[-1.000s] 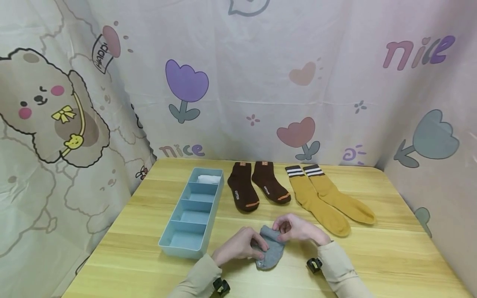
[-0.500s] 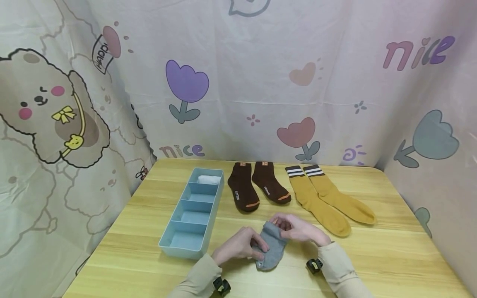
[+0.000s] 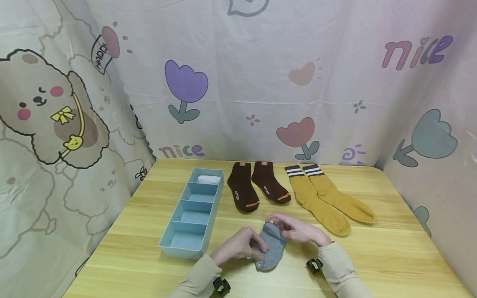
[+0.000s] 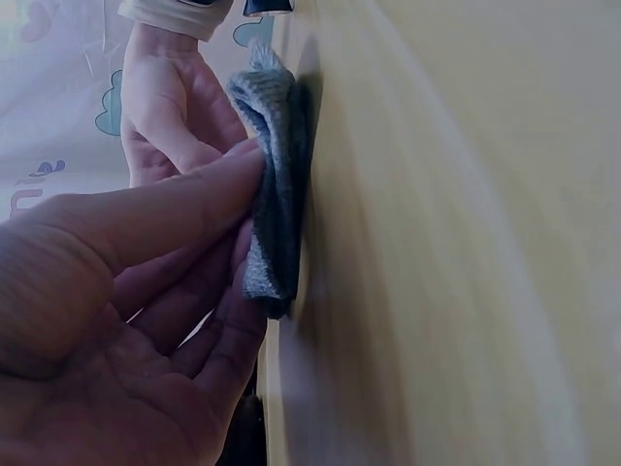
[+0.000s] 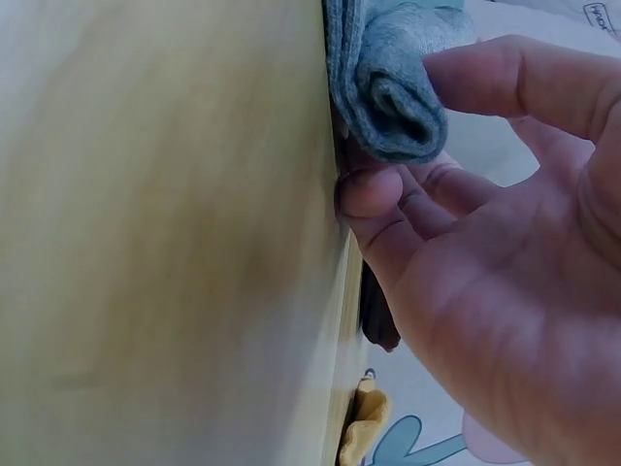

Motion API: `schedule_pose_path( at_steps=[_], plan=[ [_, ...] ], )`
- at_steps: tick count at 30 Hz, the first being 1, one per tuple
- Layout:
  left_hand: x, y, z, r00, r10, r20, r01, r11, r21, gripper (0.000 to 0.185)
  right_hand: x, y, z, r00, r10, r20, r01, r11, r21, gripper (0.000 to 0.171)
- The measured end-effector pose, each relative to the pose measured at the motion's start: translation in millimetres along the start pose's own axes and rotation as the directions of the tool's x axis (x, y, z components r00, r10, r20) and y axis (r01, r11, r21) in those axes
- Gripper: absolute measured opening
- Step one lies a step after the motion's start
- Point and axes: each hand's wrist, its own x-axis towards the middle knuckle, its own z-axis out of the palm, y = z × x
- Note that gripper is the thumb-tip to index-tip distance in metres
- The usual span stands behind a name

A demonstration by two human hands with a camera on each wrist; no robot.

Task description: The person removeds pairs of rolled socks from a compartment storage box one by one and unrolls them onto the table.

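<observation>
Rolling up a grey sock (image 3: 272, 246) at the near edge of the tabletop (image 3: 372, 256), I have both hands on it. My left hand (image 3: 238, 245) pinches the sock's near-left side, fingers curled over the fabric; the left wrist view shows my fingertips (image 4: 228, 180) pressed onto the folded grey cloth (image 4: 275, 194) against the wood. My right hand (image 3: 299, 230) closes its grip on the far end of the sock, where the fabric is turned over into a roll; in the right wrist view that roll (image 5: 393, 83) sits between my thumb and fingertips (image 5: 369, 192).

Left of my hands lies a light blue divided tray (image 3: 175, 244) with four compartments, something white (image 3: 208, 179) in the farthest one. Beyond the sock, a pair of brown socks (image 3: 257, 186) lies flat, and to their right a pair of mustard socks (image 3: 328, 200) with striped cuffs.
</observation>
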Motion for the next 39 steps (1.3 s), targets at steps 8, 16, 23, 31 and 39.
schedule_pose_path(
  at_steps=[8,16,23,31,39],
  plan=[
    [-3.0,0.6,-0.6,1.000,-0.005,0.001,0.005,1.000,0.012,0.014,-1.9,-1.6,1.1,1.000,-0.008,0.002,0.009,0.997,-0.080,0.057],
    [-3.8,1.4,-1.4,1.000,-0.019,0.005,0.018,1.000,0.014,0.015,-0.1,-2.9,2.4,1.000,-0.006,-0.002,0.006,0.991,-0.135,0.048],
    [-5.8,2.1,-2.0,1.000,-0.028,0.011,0.028,1.000,0.012,0.015,1.4,-0.8,3.2,0.998,0.048,-0.032,-0.051,0.994,-0.093,0.030],
    [-5.2,0.8,-2.2,0.999,-0.030,0.019,0.030,1.000,0.009,0.015,4.3,-0.9,2.3,1.000,-0.002,-0.021,0.001,0.999,-0.047,0.028],
    [-5.3,0.2,-2.3,0.999,-0.032,0.025,0.032,0.999,0.002,0.016,2.9,-2.9,2.8,0.996,0.076,-0.047,-0.078,0.996,-0.039,0.029]
  ],
)
